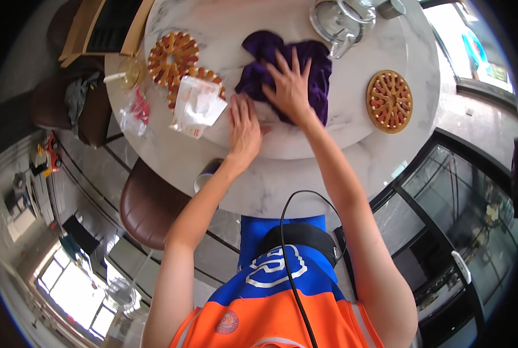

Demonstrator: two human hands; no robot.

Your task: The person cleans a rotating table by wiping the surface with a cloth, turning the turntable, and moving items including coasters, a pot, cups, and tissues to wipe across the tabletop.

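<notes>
A dark purple cloth lies crumpled on the raised round centre of the marble table. My right hand rests on it, palm down with fingers spread. Beside the cloth's lower left edge, my left hand is laid on the tabletop, fingers stretched out and thumb pointing right. Whether its fingertips touch the cloth, I cannot tell. Left of that hand is a white paper packet, partly covering one of two round brown slatted trivets. A similar trivet lies at the right.
A glass teapot and a metal cup stand at the back. Near my left forearm, a cup sits by the table's front edge. A plastic bag with something red and a yellowish glass are left. A brown chair adjoins the table.
</notes>
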